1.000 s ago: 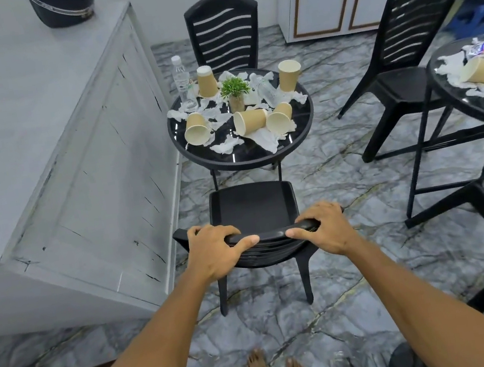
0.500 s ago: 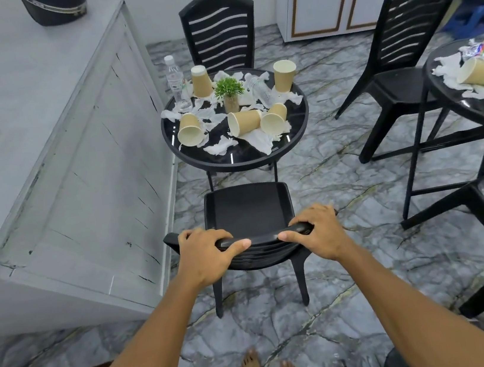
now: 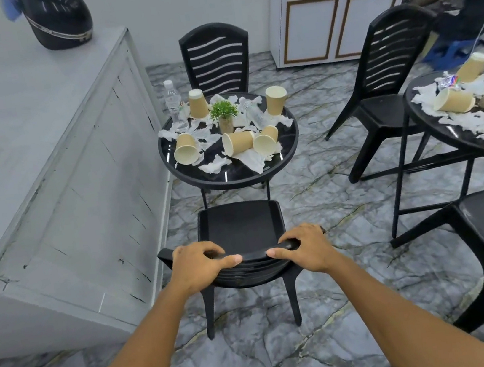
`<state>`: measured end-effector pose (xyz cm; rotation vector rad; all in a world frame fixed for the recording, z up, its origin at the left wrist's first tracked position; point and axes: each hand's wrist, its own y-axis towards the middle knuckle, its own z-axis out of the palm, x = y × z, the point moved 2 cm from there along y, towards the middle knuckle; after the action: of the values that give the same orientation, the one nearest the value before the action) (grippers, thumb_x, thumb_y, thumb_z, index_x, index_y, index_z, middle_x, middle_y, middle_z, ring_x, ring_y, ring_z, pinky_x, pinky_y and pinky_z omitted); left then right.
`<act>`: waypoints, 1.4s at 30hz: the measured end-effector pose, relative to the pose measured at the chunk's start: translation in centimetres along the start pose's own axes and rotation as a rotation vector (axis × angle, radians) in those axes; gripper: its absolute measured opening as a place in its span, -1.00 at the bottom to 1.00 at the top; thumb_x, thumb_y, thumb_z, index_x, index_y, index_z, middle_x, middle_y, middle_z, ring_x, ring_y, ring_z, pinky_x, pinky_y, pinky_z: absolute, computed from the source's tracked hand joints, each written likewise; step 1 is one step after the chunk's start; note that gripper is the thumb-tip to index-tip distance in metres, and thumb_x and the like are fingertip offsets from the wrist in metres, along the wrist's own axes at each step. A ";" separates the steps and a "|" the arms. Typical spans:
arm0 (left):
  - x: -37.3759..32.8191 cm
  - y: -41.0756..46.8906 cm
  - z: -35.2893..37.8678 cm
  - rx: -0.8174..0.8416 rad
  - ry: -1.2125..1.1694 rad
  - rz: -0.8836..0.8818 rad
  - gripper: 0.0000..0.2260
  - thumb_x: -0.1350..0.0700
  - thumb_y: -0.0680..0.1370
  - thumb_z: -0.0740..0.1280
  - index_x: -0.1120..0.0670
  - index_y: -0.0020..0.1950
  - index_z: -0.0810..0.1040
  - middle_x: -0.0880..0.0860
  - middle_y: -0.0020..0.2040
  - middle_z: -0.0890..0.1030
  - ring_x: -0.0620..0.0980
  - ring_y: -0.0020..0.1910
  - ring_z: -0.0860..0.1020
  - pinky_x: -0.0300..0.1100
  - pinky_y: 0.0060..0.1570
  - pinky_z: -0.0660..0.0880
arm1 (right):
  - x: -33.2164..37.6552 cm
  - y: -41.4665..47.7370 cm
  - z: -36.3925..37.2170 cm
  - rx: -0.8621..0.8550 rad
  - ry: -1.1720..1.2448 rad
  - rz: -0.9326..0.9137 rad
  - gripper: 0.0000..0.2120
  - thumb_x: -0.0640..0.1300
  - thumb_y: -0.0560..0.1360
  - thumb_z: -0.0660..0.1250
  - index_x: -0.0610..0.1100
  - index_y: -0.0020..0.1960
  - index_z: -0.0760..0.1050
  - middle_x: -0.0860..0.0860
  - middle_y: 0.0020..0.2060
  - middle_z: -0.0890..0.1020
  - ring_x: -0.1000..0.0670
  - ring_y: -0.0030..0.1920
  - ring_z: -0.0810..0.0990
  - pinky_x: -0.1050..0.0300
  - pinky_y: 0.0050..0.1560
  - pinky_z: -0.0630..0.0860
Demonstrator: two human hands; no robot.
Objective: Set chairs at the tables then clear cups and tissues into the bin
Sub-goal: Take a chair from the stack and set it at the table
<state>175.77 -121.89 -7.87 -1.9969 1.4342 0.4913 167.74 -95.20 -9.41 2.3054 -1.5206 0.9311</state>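
Both hands, left hand (image 3: pixel 198 265) and right hand (image 3: pixel 307 248), grasp the black plastic chair (image 3: pixel 241 230) backrest, just before the round table (image 3: pixel 233 175).

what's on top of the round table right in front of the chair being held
The round table holds five paper cups, three tipped over, crumpled tissues, a small potted plant and a water bottle. Whatever lies under the tissues is hidden.

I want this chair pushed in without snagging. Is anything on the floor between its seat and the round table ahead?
Nothing visible blocks it. Both hands, left hand and right hand, grip the chair by its backrest top, and only bare marble floor lies before the round table, whose thin legs stand just ahead of the seat's front edge.
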 end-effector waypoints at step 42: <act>-33.7 25.0 18.2 0.363 0.355 0.084 -0.72 0.05 0.43 0.34 -0.06 0.14 0.54 0.01 0.21 0.56 0.05 0.13 0.55 -0.12 -0.07 0.43 | -24.7 15.6 -25.3 0.300 -0.310 0.227 -0.67 0.06 0.46 0.42 -0.06 0.17 0.60 -0.05 0.08 0.63 -0.07 0.04 0.61 0.07 -0.02 0.56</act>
<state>141.86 -91.22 -7.07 -1.7907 1.6835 -0.0970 137.78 -70.88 -7.43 2.6268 -1.9164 0.9458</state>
